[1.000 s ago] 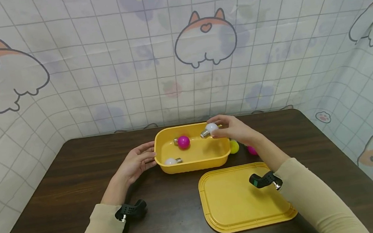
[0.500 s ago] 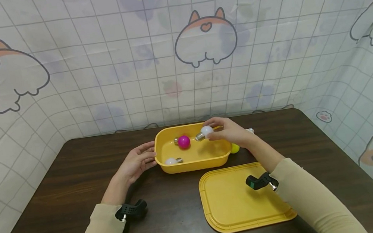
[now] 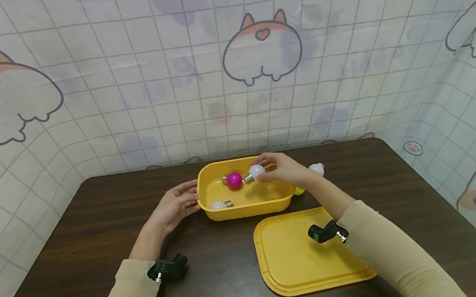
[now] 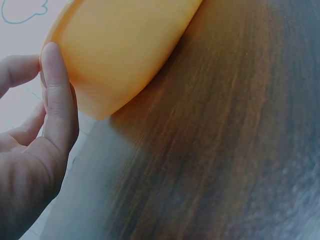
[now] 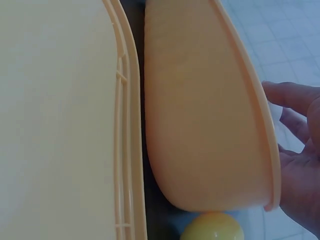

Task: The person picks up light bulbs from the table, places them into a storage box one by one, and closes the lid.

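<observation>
In the head view my right hand pinches a white light bulb by its round end, over the inside of the yellow plastic bin. The bulb's metal screw base points left, close to a magenta bulb lying in the bin. Another white bulb lies by the near wall, partly hidden by the rim. My left hand rests its fairly straight fingers against the bin's left end; the left wrist view has the thumb along the outer wall. The bin wall hides the held bulb in the right wrist view.
A flat yellow lid lies on the dark wooden table, in front of the bin and under my right forearm. Right of the bin are a white bulb and a yellow bulb. A patterned white cloth hangs behind the table.
My right hand has moved left and slightly down over the bin with the white bulb. Behind that arm, another white bulb has come into sight and a magenta one is now hidden. My left hand stays put.
</observation>
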`<action>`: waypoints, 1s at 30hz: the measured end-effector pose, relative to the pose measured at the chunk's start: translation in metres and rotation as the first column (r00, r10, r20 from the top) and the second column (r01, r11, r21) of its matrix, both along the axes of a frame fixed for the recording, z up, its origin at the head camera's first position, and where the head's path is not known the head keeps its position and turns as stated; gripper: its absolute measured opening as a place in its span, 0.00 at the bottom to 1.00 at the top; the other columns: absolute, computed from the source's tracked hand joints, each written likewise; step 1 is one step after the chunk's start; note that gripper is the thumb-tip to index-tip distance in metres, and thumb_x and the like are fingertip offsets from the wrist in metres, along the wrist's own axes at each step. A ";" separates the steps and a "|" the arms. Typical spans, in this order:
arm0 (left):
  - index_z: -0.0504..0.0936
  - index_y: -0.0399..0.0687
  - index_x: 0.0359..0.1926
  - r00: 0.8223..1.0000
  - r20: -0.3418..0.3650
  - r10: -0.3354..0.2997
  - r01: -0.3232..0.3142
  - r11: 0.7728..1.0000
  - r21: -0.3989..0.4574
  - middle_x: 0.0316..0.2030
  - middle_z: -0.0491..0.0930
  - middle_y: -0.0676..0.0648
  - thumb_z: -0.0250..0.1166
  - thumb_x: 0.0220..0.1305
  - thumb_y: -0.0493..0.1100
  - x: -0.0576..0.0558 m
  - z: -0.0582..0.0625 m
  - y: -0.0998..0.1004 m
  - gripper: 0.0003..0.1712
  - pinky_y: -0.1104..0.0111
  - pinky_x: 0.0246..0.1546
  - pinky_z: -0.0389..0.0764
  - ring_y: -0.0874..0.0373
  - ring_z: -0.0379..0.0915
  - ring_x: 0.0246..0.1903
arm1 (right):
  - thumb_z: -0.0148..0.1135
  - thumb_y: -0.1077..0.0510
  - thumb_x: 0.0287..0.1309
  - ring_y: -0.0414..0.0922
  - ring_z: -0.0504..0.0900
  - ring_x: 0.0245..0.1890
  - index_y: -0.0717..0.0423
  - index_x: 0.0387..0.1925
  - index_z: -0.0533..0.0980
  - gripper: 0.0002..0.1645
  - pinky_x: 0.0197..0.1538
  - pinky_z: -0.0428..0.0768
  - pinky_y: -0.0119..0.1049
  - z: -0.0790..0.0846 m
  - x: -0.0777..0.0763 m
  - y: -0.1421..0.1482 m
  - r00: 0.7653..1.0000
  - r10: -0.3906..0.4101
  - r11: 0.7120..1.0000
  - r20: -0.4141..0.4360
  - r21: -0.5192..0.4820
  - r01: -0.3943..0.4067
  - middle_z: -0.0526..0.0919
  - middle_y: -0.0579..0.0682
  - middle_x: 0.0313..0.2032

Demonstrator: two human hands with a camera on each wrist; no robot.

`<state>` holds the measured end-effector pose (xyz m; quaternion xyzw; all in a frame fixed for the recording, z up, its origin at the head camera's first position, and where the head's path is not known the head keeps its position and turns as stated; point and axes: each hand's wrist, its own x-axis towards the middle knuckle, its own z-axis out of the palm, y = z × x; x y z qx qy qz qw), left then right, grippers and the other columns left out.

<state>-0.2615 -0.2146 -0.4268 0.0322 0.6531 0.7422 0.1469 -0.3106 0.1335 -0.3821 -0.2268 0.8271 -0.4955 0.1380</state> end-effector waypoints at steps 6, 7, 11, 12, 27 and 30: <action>0.60 0.36 0.76 1.000 -0.001 -0.001 0.001 1.000 -0.002 0.66 0.69 0.30 0.60 0.75 0.32 -0.001 0.000 -0.001 0.34 0.67 0.47 0.86 0.56 0.84 0.44 | 0.72 0.60 0.63 0.54 0.78 0.55 0.56 0.61 0.78 0.25 0.58 0.80 0.47 -0.003 -0.001 -0.009 0.999 0.034 0.999 -0.026 -0.013 -0.034 0.78 0.57 0.59; 0.60 0.36 0.76 1.000 -0.002 -0.001 0.001 1.000 -0.002 0.66 0.69 0.30 0.60 0.75 0.32 -0.001 -0.001 -0.001 0.34 0.67 0.47 0.86 0.56 0.84 0.44 | 0.72 0.61 0.63 0.54 0.78 0.55 0.56 0.60 0.78 0.24 0.58 0.80 0.46 -0.004 -0.001 -0.010 0.999 0.041 0.999 -0.033 -0.016 -0.041 0.79 0.57 0.59; 0.59 0.36 0.77 1.000 -0.005 -0.003 0.003 1.000 -0.013 0.67 0.68 0.29 0.60 0.75 0.32 -0.002 -0.001 -0.001 0.34 0.67 0.47 0.85 0.56 0.84 0.44 | 0.72 0.62 0.63 0.54 0.78 0.55 0.57 0.58 0.79 0.23 0.57 0.81 0.45 -0.007 -0.001 -0.016 0.997 0.060 0.998 -0.047 -0.020 -0.061 0.80 0.56 0.57; 0.59 0.36 0.77 1.000 -0.006 -0.003 0.003 1.000 -0.016 0.67 0.68 0.29 0.60 0.75 0.33 -0.001 -0.001 -0.001 0.34 0.67 0.47 0.85 0.56 0.84 0.44 | 0.72 0.62 0.63 0.54 0.79 0.55 0.57 0.58 0.79 0.22 0.57 0.81 0.45 -0.007 -0.001 -0.018 0.997 0.063 0.998 -0.049 -0.021 -0.064 0.80 0.56 0.57; 0.60 0.36 0.76 1.000 0.003 -0.001 0.001 1.000 -0.014 0.66 0.69 0.30 0.60 0.75 0.32 -0.001 -0.001 -0.001 0.33 0.67 0.46 0.86 0.56 0.84 0.44 | 0.74 0.63 0.60 0.53 0.78 0.52 0.57 0.56 0.79 0.23 0.53 0.83 0.41 -0.017 0.000 -0.032 0.999 0.052 0.998 0.013 -0.041 -0.052 0.80 0.57 0.57; 0.60 0.36 0.77 1.000 -0.001 -0.001 0.001 1.000 -0.014 0.66 0.69 0.30 0.60 0.75 0.33 -0.001 0.000 -0.001 0.34 0.67 0.47 0.86 0.57 0.84 0.43 | 0.73 0.63 0.60 0.52 0.78 0.52 0.57 0.56 0.79 0.22 0.54 0.82 0.42 -0.015 0.002 -0.035 0.998 0.056 0.998 0.008 -0.034 -0.055 0.80 0.57 0.57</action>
